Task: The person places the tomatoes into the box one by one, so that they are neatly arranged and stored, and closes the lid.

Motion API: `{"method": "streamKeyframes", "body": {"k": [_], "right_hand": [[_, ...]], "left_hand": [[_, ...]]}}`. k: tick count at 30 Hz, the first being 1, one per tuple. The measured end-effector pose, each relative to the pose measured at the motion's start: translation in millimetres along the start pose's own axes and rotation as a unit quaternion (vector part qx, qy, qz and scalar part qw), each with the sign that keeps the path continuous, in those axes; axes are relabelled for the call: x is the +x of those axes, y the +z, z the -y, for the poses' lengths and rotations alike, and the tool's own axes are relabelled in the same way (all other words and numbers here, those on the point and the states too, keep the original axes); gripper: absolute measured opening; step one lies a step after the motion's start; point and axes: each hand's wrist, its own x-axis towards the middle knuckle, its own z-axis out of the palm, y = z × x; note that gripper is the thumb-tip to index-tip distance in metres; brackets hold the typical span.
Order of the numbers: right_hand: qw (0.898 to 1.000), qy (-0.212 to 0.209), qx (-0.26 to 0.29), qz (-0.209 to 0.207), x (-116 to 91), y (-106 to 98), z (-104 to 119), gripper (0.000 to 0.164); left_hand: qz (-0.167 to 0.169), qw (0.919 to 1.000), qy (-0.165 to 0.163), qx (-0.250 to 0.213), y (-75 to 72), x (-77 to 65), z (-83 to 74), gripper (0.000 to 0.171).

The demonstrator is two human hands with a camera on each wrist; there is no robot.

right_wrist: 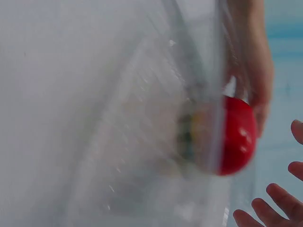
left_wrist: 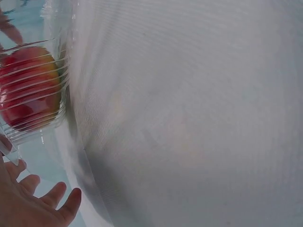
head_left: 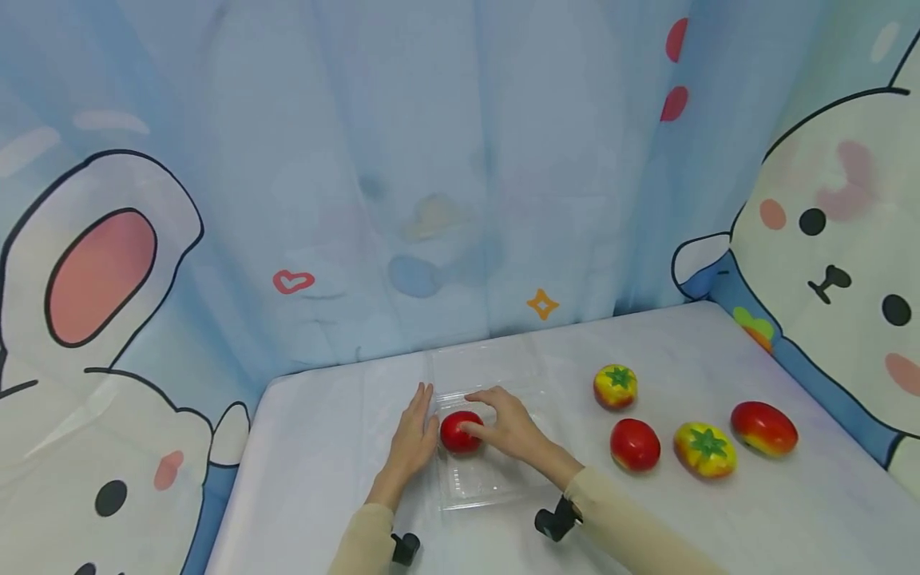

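A red toy fruit (head_left: 454, 434) stands inside a clear plastic box (head_left: 477, 484), at its left side. The left wrist view shows yellow on the fruit's lower part through the ribbed wall. My left hand (head_left: 413, 441) lies along the box's left edge, its fingers straight and pointing away from me. Over the box, my right hand (head_left: 512, 426) has its fingers spread, and its thumb overlaps the fruit in the head view. In the right wrist view, those fingertips (right_wrist: 277, 198) are apart from the fruit (right_wrist: 239, 137).
To the right on the white table (head_left: 309, 463) lie more toy fruits: a small yellow one (head_left: 615, 387), a red one (head_left: 636, 445), a yellow one with a green star (head_left: 704, 450) and a red oval one (head_left: 764, 429). A blue curtain (head_left: 431, 160) hangs behind.
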Motion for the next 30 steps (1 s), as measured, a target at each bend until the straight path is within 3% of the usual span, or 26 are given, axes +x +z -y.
{"method": "streamKeyframes", "body": {"k": [6, 10, 13, 16, 21, 26, 30], "right_hand": [[0.999, -0.017, 0.008, -0.043, 11.1, -52.4, -4.0, 0.045], [0.996, -0.013, -0.015, -0.088, 20.5, -93.8, -24.3, 0.048], [0.993, 0.023, -0.049, -0.105, 22.8, -124.8, -51.2, 0.052], [0.988, 0.094, -0.083, -0.087, 18.6, -148.5, -79.3, 0.059], [0.976, 0.189, -0.101, -0.037, 8.4, -162.0, -114.7, 0.069], [0.968, 0.239, -0.07, -0.021, -0.6, -159.2, -136.1, 0.069], [0.963, 0.268, -0.03, -0.022, -4.3, -155.5, -140.2, 0.066]], "left_hand": [[-0.004, 0.9999, -0.011, 0.001, -0.8, 1.2, 1.2, 0.057], [-0.004, 0.9999, -0.016, -0.004, 2.1, 1.7, 1.8, 0.057], [-0.004, 0.9998, -0.014, -0.013, 4.5, 2.1, 0.9, 0.056], [-0.002, 0.9999, -0.01, -0.013, 5.4, 2.0, -0.1, 0.056], [-0.006, 0.9999, -0.011, -0.007, 2.8, 1.5, -1.1, 0.056], [-0.002, 0.9998, -0.016, -0.015, 1.6, 1.8, -1.9, 0.056], [0.004, 0.9997, -0.02, -0.012, 4.0, 2.2, -0.7, 0.057]]}}
